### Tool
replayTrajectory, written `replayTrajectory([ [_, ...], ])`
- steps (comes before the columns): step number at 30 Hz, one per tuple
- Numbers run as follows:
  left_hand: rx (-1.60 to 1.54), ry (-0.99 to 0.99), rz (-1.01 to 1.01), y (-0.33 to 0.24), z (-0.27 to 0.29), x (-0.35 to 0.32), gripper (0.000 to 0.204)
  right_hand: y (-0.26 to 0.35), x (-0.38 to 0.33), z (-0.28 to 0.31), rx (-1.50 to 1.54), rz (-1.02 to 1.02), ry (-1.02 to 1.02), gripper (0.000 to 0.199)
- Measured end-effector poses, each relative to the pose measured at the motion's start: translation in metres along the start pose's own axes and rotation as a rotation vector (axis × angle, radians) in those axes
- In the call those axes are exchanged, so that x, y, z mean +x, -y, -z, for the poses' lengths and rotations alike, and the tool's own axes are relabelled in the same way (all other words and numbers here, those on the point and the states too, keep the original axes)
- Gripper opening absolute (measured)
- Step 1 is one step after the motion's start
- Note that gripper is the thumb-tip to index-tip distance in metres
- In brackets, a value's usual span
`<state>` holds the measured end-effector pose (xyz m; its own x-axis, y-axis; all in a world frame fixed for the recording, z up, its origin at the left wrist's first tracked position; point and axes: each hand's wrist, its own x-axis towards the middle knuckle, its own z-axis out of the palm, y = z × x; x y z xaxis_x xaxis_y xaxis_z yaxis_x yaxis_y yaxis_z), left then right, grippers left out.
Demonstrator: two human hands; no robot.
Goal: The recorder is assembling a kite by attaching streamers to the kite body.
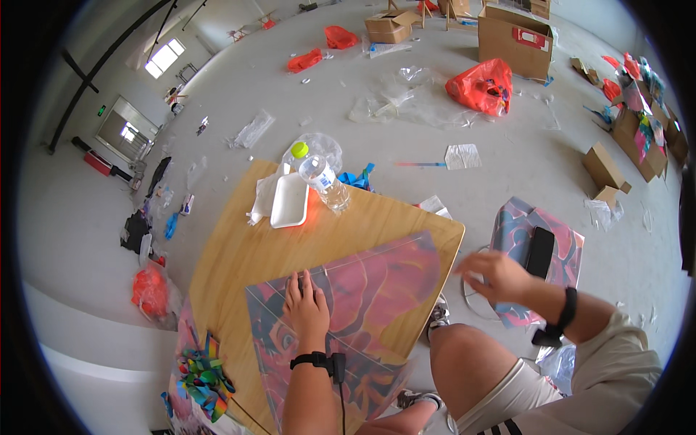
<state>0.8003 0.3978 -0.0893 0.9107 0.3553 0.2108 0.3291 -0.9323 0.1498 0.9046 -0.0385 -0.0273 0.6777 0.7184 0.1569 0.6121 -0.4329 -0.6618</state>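
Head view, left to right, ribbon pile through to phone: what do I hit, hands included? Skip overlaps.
Colourful ribbon pile → left hand (flat on the patterned sheet) → blue ribbon past the table's far edge → right hand → black phone.

The hands (306, 310) are bare; black wristbands (310, 359) carry small dark boxes (338, 368), the lower-centre one with a thin black cable (343, 406). Lower right: pale short sleeve (622, 344), light shorts (511, 393); grey-patterned shoes (439, 316).

sheet (384, 279) on table (235, 243), bottle (326, 187) behind
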Motion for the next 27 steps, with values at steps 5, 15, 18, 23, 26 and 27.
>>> replayTrajectory([
  [5,-0.1,0.11,0.055,0.009,0.008,0.008,0.061,0.072,-0.073,0.003,0.338,-0.12,0.344,0.02],
  [15,-0.562,-0.267,0.103,0.011,0.06,-0.012,0.072,0.12,-0.127,-0.024,0.368,0.322,0.382,0.023],
  [18,-0.846,-0.309,0.233,-0.01,0.118,-0.063,0.064,0.137,-0.129,-0.025,0.354,0.278,0.488,0.021],
  [23,-1.124,-0.295,0.236,-0.048,0.234,-0.179,0.052,0.126,-0.149,-0.053,0.323,0.208,0.446,0.023],
  [26,-1.083,-0.397,0.286,-0.045,0.274,-0.265,0.049,0.123,-0.153,-0.063,0.34,0.242,0.337,0.022],
  [27,-1.034,-0.469,0.314,-0.042,0.282,-0.296,0.048,0.125,-0.153,-0.062,0.364,0.249,0.33,0.022],
])
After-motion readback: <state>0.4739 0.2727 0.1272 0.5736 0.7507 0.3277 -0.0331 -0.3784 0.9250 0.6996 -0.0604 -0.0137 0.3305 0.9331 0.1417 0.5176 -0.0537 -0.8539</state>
